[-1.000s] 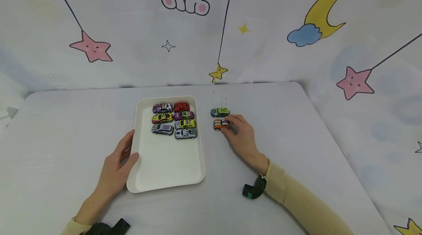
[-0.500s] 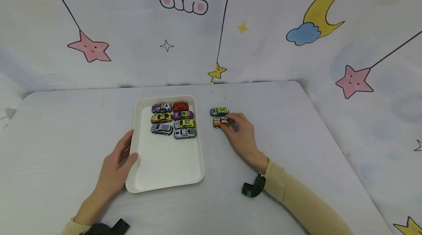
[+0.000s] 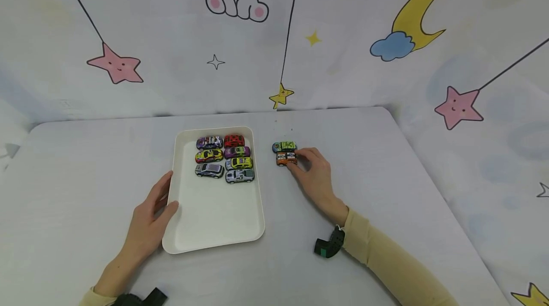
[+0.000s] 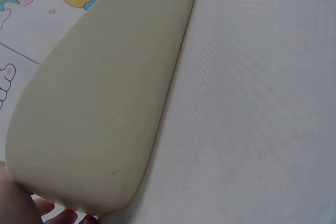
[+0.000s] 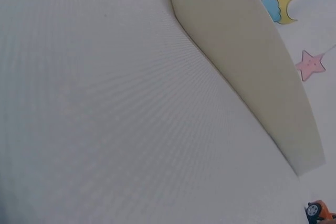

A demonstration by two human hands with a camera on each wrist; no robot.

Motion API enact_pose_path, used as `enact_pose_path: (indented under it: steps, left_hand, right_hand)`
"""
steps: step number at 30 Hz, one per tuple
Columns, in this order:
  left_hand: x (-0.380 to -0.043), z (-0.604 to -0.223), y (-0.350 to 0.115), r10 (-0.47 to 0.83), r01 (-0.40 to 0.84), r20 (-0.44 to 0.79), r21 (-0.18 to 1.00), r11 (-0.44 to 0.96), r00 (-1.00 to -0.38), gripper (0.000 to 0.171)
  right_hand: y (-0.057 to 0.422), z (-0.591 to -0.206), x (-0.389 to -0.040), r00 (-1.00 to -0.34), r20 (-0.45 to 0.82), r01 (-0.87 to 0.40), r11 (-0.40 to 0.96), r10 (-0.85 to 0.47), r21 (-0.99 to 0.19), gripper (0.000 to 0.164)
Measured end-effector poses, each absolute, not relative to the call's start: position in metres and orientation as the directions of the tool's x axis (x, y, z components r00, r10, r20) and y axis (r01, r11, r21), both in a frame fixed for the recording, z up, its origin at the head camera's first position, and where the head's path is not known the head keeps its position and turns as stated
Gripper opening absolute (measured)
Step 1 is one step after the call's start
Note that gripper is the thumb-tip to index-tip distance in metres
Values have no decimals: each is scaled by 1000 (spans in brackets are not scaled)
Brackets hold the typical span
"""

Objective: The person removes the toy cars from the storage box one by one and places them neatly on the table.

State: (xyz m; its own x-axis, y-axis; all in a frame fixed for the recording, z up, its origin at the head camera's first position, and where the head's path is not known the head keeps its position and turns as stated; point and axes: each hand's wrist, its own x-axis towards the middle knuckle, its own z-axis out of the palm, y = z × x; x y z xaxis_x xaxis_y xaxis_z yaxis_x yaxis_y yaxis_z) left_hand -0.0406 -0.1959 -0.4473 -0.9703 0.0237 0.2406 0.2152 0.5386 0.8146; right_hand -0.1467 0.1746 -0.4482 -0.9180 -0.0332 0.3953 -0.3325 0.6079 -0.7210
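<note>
My left hand [image 3: 146,225] holds the left side of a white rectangular tray [image 3: 214,220], thumb at the rim and fingers along the outer wall. In the left wrist view, parts of that hand show at the bottom corner, against the tray's side [image 4: 100,98]. To the right of the tray, my right hand [image 3: 316,177] pinches an orange toy car [image 3: 286,158] between thumb and fingers, low at the tabletop. A green and blue toy car [image 3: 284,147] lies directly behind it, close against it. The right wrist view catches only a bit of the orange car [image 5: 315,211].
Inside the tray's far half stand several toy cars in two columns, among them a red one [image 3: 234,140], a purple one [image 3: 237,152] and a silver one [image 3: 209,170]. A white cloth covers the table [image 3: 386,168]. Behind it rises a wall [image 3: 171,25] with cartoon drawings.
My right hand has pushed the orange toy car slightly away from me, closing the gap to the green and blue car. The left hand stays at the tray.
</note>
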Motion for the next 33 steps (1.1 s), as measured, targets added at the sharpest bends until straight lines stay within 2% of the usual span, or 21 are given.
enact_pose_path:
  steps: [18, 26, 33]
  left_hand:
    - [-40, -448, -195, 23, 216, 242, 815, 538, -970, 68]
    - [-39, -448, -196, 22, 210, 236, 815, 539, -972, 67]
    - [-40, -447, -196, 23, 210, 234, 817, 538, -972, 67]
  right_hand:
    - [175, -449, -145, -914, 405, -344, 603, -38, -720, 31]
    - [174, -450, -144, -867, 497, -419, 597, -38, -684, 27]
    - [173, -450, -141, -827, 561, -468, 598, -37, -651, 31]
